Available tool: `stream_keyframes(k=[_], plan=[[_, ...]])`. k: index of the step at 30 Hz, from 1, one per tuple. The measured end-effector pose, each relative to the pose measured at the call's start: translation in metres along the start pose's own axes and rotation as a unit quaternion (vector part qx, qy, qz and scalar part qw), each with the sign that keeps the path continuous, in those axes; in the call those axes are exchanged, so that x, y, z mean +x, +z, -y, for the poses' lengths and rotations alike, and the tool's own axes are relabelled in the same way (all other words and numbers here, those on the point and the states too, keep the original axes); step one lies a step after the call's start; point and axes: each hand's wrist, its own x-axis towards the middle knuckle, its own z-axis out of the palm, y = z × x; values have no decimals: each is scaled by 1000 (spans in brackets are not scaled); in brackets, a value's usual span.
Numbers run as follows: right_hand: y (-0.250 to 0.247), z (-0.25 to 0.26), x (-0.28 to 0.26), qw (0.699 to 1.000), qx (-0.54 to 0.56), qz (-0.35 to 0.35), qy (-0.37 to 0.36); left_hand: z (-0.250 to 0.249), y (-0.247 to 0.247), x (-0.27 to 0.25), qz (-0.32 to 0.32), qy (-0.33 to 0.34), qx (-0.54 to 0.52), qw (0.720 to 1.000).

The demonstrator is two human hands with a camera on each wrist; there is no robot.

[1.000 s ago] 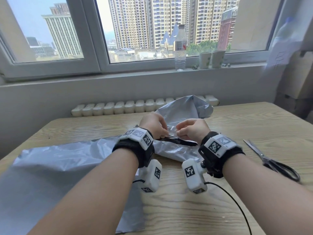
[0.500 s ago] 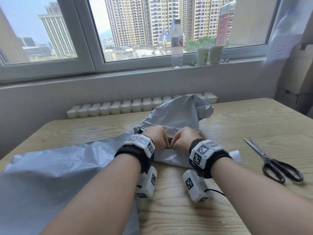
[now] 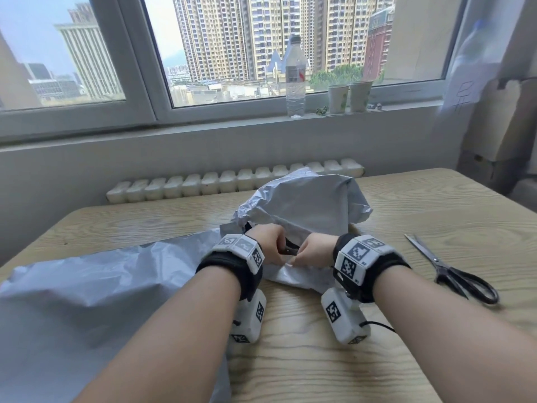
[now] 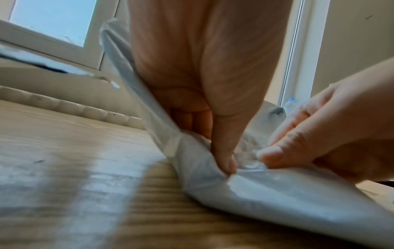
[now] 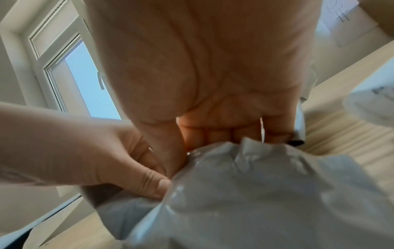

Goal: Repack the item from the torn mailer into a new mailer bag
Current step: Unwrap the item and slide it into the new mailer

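A flat grey plastic mailer bag (image 3: pixel 87 292) is lying nearest, cut off by the frame's left edge. Beyond it, the left hand (image 3: pixel 268 242) and right hand (image 3: pixel 315 251) are pinching the crumpled grey torn mailer (image 3: pixel 305 205) on the wooden table (image 3: pixel 406 205); the contents are staying hidden.
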Motion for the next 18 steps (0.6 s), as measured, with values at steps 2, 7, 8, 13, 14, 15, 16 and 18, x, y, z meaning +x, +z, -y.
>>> stream_keyframes(k=[2,7,8,13,14,15,16,18], plan=[[-3,-4,-2,998,9,-54,3,-3,2,2,10,0,17,1000],[-23,-8,-19,971,41,-233,-13,-2,10,6,7,-28,36,999],[-25,-7,-22,968,31,-247,-26,-2,11,5,4,-35,36,999],[2,7,-30,985,-24,-101,-134,-1,14,8,-2,-46,26,999],[9,10,-28,985,-52,-92,-134,-1,13,8,1,-44,26,999],[15,12,-26,984,-79,-93,-129,0,13,8,1,-39,29,999],[16,13,-23,984,-90,-95,-117,1,14,8,-1,-35,35,999],[13,12,-20,987,-80,-91,-105,1,16,6,-21,-30,48,998]])
